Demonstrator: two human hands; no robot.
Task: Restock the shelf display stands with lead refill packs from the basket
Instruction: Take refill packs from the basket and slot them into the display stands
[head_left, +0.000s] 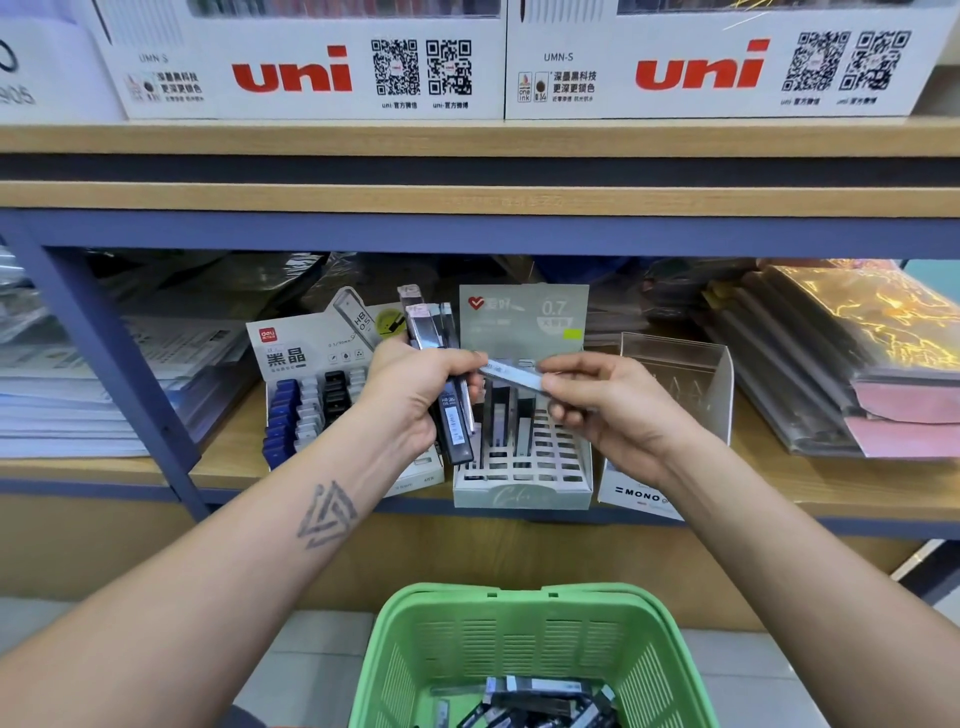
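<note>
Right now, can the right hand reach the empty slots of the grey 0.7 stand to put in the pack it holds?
Probably yes. The right hand pinches a single pack directly above the grey stand, whose front slots show open, with nothing between them.

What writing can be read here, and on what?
"uni", "UMN-S": left white box, right white box.
"deli", "HB 0.5": left display stand.
"0.7": middle display stand.
"MONO": right display stand.
"HB": pack in the left hand.
Smaller print: unreadable.
</note>
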